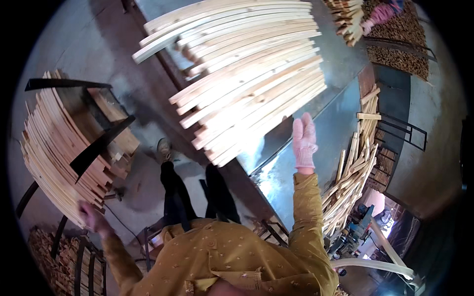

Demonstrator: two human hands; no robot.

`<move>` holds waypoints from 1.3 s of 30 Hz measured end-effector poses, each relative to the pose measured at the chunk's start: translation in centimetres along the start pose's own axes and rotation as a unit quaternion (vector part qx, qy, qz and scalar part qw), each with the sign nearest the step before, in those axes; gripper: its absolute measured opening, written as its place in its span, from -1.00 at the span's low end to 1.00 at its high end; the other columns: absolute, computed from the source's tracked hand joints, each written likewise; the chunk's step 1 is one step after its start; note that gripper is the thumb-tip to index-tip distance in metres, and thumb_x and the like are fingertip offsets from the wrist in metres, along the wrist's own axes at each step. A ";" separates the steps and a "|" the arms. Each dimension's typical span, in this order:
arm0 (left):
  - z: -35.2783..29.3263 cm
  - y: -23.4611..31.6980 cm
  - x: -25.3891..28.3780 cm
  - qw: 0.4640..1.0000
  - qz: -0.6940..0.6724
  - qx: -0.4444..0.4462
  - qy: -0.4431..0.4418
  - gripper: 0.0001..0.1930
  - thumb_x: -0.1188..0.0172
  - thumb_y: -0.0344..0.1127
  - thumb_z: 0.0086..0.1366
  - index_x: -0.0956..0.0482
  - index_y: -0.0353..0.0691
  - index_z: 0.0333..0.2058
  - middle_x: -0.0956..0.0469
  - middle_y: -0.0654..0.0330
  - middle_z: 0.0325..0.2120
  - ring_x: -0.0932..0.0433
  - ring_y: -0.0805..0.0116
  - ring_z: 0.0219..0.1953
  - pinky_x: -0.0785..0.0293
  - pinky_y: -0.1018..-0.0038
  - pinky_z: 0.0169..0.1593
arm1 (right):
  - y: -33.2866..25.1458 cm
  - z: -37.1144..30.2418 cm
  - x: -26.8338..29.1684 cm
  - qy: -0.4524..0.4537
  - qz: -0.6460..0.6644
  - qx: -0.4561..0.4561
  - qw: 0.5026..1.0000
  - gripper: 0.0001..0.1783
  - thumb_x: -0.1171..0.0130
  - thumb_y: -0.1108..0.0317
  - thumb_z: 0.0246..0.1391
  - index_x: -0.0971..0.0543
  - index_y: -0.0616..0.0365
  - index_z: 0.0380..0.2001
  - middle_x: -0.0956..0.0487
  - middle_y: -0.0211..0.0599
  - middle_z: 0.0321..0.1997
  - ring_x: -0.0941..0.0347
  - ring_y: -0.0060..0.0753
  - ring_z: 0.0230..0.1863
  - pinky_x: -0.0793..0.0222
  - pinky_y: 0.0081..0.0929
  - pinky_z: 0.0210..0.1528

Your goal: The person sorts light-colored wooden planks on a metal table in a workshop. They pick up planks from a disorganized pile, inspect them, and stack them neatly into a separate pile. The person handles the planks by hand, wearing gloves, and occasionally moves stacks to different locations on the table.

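Note:
My right hand (304, 138), in a pink knitted glove, is held over the metal-topped table (323, 126). Its fingers are stretched out and it holds nothing. Just beyond it lies a wide layer of pale wooden strips (256, 74), side by side with uneven left ends. Down at the left, my left hand (95, 218) is at the near end of a rack stack of long wooden strips (59, 143). Its fingers are small and blurred there, so whether they grip a strip is unclear.
Black metal rack arms (98, 148) stick out around the left stack. Jumbled thin wood pieces (353, 170) lie along the table's right side, with a machine (353, 232) nearer. At the far right, another person's pink-gloved hand (368, 25) touches a wood bundle (348, 19).

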State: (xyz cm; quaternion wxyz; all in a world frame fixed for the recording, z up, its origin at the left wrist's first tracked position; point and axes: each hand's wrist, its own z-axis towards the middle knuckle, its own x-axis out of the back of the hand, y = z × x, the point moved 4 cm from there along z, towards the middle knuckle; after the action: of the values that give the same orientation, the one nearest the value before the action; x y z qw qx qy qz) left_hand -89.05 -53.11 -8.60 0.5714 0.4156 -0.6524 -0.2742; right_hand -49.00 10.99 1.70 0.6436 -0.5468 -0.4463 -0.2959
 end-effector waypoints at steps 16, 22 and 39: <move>-16.2 21.0 -33.9 0.954 0.037 0.241 -0.176 0.13 0.26 0.71 0.19 -0.36 -0.22 0.35 -0.36 -0.03 0.30 -0.33 0.06 0.31 -0.14 0.26 0.39 | -0.3 32.5 0.4 -0.083 -0.062 0.104 0.989 -0.22 -0.02 -0.26 0.22 -0.34 -0.07 0.38 -0.66 -0.32 0.03 -0.47 -0.15 0.21 -0.34 -0.16 0.22; -16.9 21.7 -33.7 0.945 -0.040 0.273 -0.175 0.12 0.18 0.73 0.14 -0.48 -0.25 0.23 -0.43 0.01 0.18 -0.37 0.22 0.22 -0.30 0.29 0.29 | -1.7 31.7 0.6 -0.083 0.007 0.151 0.985 -0.17 -0.22 -0.24 0.14 -0.37 -0.07 0.38 -0.67 -0.29 -0.10 -0.48 -0.07 0.12 -0.33 -0.16 0.23; -36.9 34.2 -41.9 0.682 -0.131 0.156 -0.702 -0.45 -0.24 -0.22 0.40 -0.38 -0.30 0.29 -0.55 -0.05 0.10 -0.62 0.13 0.00 -0.56 0.19 0.18 | 18.4 -2.8 16.2 -0.006 -0.051 0.024 0.998 -0.65 -0.15 0.16 0.31 -0.52 0.10 0.05 -0.63 -0.11 -0.18 -0.62 -0.11 -0.20 -0.52 -0.27 -0.20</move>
State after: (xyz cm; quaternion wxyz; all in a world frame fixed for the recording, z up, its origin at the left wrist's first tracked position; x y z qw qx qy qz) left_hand -60.91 4.30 5.47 -0.1690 0.2654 -0.8349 -0.4516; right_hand -25.44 14.19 8.15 0.6377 -0.5096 -0.4847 -0.3143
